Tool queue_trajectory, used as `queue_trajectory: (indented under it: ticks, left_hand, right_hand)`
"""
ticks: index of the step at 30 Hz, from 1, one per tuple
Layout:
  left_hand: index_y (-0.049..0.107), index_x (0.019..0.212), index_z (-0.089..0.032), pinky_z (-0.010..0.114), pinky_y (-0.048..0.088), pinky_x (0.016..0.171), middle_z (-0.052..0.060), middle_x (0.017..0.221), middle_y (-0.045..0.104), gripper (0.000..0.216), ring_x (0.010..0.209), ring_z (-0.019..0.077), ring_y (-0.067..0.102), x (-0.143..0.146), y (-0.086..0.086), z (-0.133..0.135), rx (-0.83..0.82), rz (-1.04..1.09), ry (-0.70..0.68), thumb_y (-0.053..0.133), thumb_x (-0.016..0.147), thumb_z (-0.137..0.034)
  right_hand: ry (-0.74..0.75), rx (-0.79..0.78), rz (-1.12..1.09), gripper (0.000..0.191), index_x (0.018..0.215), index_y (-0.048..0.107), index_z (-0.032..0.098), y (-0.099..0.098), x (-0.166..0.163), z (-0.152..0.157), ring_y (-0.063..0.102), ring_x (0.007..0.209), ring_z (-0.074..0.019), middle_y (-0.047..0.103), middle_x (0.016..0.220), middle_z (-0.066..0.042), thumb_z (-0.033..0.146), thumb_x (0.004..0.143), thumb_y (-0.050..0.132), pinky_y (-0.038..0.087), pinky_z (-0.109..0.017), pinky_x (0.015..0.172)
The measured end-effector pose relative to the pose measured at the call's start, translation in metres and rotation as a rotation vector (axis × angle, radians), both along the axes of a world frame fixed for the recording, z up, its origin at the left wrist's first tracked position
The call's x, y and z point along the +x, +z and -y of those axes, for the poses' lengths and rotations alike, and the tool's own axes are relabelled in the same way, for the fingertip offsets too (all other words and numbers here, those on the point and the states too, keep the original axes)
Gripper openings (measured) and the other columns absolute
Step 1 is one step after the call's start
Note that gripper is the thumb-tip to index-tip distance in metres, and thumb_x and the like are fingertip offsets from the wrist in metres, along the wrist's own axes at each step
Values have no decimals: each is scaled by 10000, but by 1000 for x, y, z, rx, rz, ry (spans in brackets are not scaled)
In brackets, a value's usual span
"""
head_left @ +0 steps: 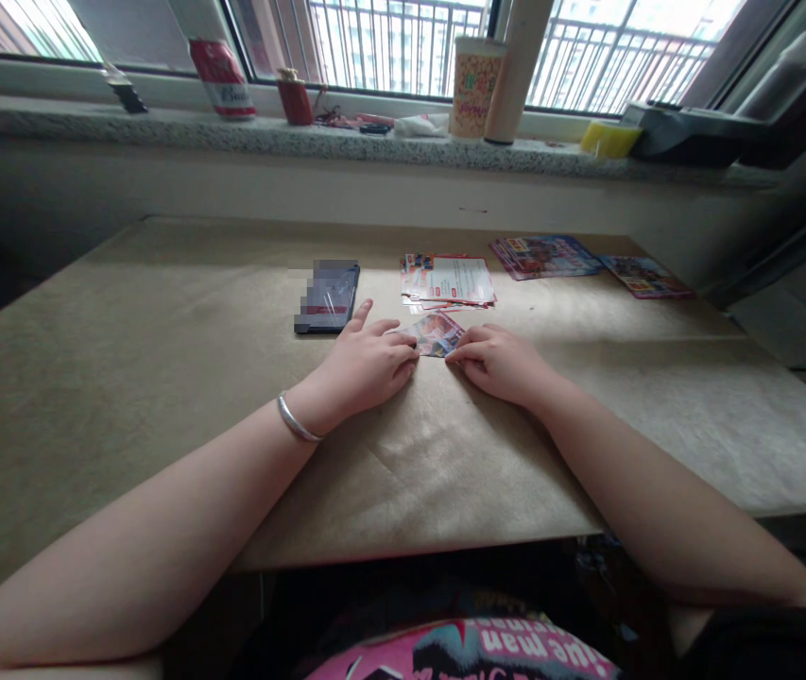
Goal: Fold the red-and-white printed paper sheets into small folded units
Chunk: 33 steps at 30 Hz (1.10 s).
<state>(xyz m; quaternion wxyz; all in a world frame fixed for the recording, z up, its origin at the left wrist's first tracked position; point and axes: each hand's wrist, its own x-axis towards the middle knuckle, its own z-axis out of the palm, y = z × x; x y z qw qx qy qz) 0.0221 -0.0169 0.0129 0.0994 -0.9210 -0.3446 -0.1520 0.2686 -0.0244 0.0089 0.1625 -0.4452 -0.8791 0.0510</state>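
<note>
A colourful picture card (pixel 437 332) lies on the table just in front of me, between my two hands. My left hand (pixel 368 364), with a silver bangle at the wrist, has its fingertips on the card's left edge, while one finger sticks out towards the phone. At the card's right corner, the bent fingers of my right hand (pixel 498 361) are pinched. Just beyond the card is a loose stack of white cards with red borders (pixel 457 280). A dark phone (pixel 330 297), partly pixelated, lies beside my left hand.
Farther right on the table (pixel 162 406) are a fanned pile of colourful packets (pixel 548 257) and another such pile (pixel 647 276). Along the windowsill (pixel 346 142) stand a red-and-white can (pixel 222 80), a red bottle (pixel 294 101), a patterned cup (pixel 474 90) and a yellow item (pixel 609 140).
</note>
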Motion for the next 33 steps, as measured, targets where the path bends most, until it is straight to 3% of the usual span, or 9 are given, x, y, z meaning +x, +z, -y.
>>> queue_trajectory:
  ticks: [9,13,24,30,33]
  left_hand:
    - [779,847,-209,613,287,1133,65,980,739,292,1042,262,645,-4,12,1,-51,-44,120,503,916,-276]
    - [776,781,-184,514,433,1001,91,943,722,327,921,244,649,-10,17,-1,-39,-100,161,480,892,-267]
    - [739,663,-231,287,461,675,29,828,745,330,730,170,635,-44,18,-16,-56,-162,208,458,826,-294]
    - [703,652,-189,274,477,613,55,798,719,383,711,179,641,-45,21,-14,-82,-157,237,426,884,-316]
    - [717,817,-160,319,529,697,94,924,712,335,826,225,667,-36,16,-11,-20,-53,264,445,913,-330]
  right_hand:
    - [-8,-10,-11,263,994,784,247,1,0,0,631,960,-195,711,1021,-57,174,893,553,491,-334,892]
    - [-20,-25,-1,263,996,785,253,4,-2,2,630,972,-200,713,1038,-57,180,896,552,493,-339,877]
    - [4,-25,-2,287,986,786,263,5,0,1,624,954,-198,714,1043,-50,141,870,554,489,-340,865]
    - [22,-21,0,247,973,768,243,3,2,0,610,974,-204,705,1046,-64,172,889,547,477,-343,858]
    - [42,9,9,211,949,741,221,3,0,0,595,1003,-212,706,1065,-68,181,895,541,467,-353,888]
